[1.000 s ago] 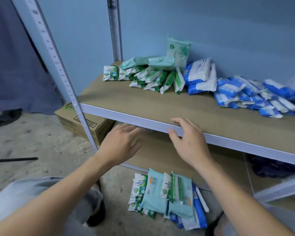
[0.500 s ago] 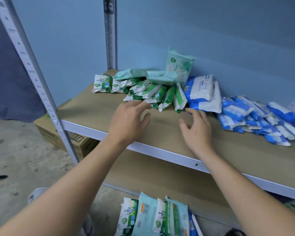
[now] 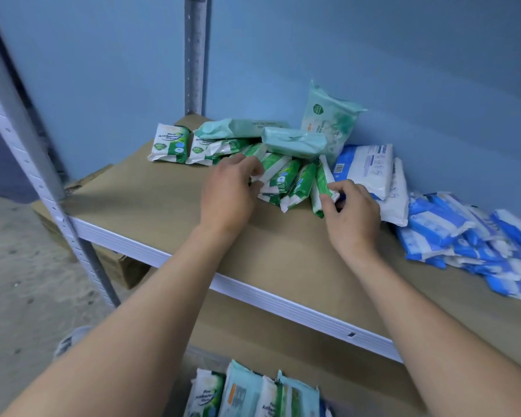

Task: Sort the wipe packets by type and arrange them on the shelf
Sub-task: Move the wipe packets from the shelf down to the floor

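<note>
Green packets (image 3: 286,179): my left hand (image 3: 227,200) grips one end, I think.
Right hand (image 3: 354,215): pinches rightmost packet (image 3: 321,182).
Shelf edge (image 3: 283,303): well apart from both.

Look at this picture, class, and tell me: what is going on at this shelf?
A person is sorting wipe packets on a shelf. The left hand curls round the left end of a leaning row of green-and-white packets, while the right hand pinches the rightmost green packet. Teal packs lie behind, blue-and-white packets are heaped to the right, and more packets wait below.
</note>
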The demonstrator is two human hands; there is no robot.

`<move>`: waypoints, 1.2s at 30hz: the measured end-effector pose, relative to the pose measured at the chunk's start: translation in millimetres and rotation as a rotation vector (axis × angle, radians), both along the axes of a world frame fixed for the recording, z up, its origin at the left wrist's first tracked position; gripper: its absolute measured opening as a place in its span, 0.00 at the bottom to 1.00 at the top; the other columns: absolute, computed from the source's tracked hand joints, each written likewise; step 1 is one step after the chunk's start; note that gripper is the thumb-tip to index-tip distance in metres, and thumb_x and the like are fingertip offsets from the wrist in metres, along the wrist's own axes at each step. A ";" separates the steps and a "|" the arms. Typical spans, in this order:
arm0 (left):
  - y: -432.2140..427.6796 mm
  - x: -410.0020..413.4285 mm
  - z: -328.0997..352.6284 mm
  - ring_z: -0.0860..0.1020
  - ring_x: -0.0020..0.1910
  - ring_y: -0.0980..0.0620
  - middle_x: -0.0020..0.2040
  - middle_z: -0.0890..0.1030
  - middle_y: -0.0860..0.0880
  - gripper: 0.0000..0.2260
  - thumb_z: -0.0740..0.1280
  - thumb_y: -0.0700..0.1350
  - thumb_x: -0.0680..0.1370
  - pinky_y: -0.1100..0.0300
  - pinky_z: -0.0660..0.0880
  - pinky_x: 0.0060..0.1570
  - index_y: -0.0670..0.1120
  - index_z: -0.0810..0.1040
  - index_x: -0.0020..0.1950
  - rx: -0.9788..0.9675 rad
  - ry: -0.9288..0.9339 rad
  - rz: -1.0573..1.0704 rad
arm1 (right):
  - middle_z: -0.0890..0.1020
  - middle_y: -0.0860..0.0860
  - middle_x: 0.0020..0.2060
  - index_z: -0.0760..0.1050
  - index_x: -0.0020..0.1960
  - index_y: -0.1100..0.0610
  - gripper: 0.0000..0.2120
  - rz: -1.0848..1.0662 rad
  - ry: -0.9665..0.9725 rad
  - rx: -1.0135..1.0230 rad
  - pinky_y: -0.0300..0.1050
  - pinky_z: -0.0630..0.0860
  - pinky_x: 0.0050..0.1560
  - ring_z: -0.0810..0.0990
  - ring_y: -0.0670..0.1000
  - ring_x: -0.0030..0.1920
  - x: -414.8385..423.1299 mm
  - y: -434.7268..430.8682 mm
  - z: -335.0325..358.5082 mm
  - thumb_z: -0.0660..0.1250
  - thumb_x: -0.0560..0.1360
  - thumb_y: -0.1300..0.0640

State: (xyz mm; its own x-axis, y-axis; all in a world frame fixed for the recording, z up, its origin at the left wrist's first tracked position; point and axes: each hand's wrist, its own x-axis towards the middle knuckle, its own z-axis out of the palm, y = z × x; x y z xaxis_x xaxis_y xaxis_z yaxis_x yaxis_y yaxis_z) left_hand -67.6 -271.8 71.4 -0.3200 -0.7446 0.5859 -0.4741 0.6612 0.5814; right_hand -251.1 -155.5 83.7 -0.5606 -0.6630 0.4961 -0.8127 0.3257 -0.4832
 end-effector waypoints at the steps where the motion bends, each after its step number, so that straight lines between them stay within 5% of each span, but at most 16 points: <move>1: -2.9 -0.6 -0.5 0.79 0.44 0.44 0.45 0.81 0.51 0.09 0.74 0.39 0.71 0.48 0.77 0.42 0.49 0.80 0.48 -0.009 0.000 -0.005 | 0.80 0.52 0.46 0.80 0.54 0.54 0.07 -0.003 0.009 0.007 0.44 0.65 0.42 0.78 0.55 0.44 -2.4 -1.1 0.4 0.70 0.77 0.55; 5: -4.8 -2.4 -2.8 0.79 0.42 0.43 0.41 0.81 0.51 0.08 0.71 0.37 0.72 0.46 0.73 0.45 0.48 0.78 0.47 -0.061 -0.048 0.014 | 0.82 0.52 0.45 0.81 0.50 0.55 0.04 0.003 -0.029 0.020 0.46 0.74 0.46 0.79 0.54 0.43 -5.2 0.4 9.0 0.69 0.75 0.59; 13: 3.6 1.2 3.0 0.78 0.43 0.39 0.50 0.81 0.45 0.08 0.66 0.37 0.77 0.53 0.68 0.40 0.46 0.76 0.54 -0.049 -0.184 -0.006 | 0.83 0.46 0.43 0.80 0.48 0.51 0.05 -0.021 -0.130 0.026 0.48 0.79 0.46 0.80 0.49 0.41 6.3 41.0 13.3 0.69 0.73 0.58; 20: 39.8 31.5 14.0 0.80 0.44 0.36 0.55 0.81 0.43 0.18 0.64 0.40 0.80 0.53 0.64 0.40 0.45 0.74 0.71 -0.123 -0.270 -0.077 | 0.83 0.45 0.41 0.79 0.47 0.50 0.06 0.014 -0.122 -0.035 0.49 0.78 0.47 0.80 0.49 0.40 21.9 88.9 8.9 0.71 0.72 0.59; 25: 60.0 67.1 17.6 0.78 0.40 0.39 0.49 0.80 0.44 0.16 0.66 0.41 0.81 0.54 0.64 0.38 0.45 0.78 0.68 -0.112 -0.278 -0.132 | 0.82 0.41 0.43 0.77 0.48 0.47 0.09 -0.004 -0.365 -0.063 0.49 0.80 0.45 0.81 0.45 0.41 35.8 123.8 9.2 0.68 0.74 0.61; 31: 83.1 101.9 17.1 0.76 0.39 0.43 0.47 0.78 0.49 0.14 0.66 0.42 0.81 0.53 0.69 0.38 0.47 0.79 0.67 -0.068 -0.269 -0.221 | 0.80 0.38 0.42 0.76 0.49 0.47 0.07 -0.050 -0.322 0.033 0.36 0.71 0.38 0.80 0.45 0.42 46.9 149.3 10.8 0.66 0.77 0.59; 36: 87.5 124.9 15.8 0.79 0.43 0.47 0.45 0.78 0.54 0.15 0.65 0.48 0.74 0.51 0.77 0.44 0.52 0.83 0.59 0.004 -0.401 -0.314 | 0.82 0.45 0.51 0.77 0.54 0.49 0.06 -0.069 -0.216 0.199 0.47 0.75 0.50 0.79 0.51 0.53 43.6 147.6 5.6 0.65 0.78 0.53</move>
State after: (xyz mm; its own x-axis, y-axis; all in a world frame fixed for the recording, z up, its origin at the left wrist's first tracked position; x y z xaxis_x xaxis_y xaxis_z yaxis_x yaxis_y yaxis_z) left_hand 57.3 -184.2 87.2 -0.7277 -0.5784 0.3687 -0.4395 0.8059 0.3968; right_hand -207.5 -7.9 89.3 -0.6862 -0.6918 0.2250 -0.6708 0.4820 -0.5636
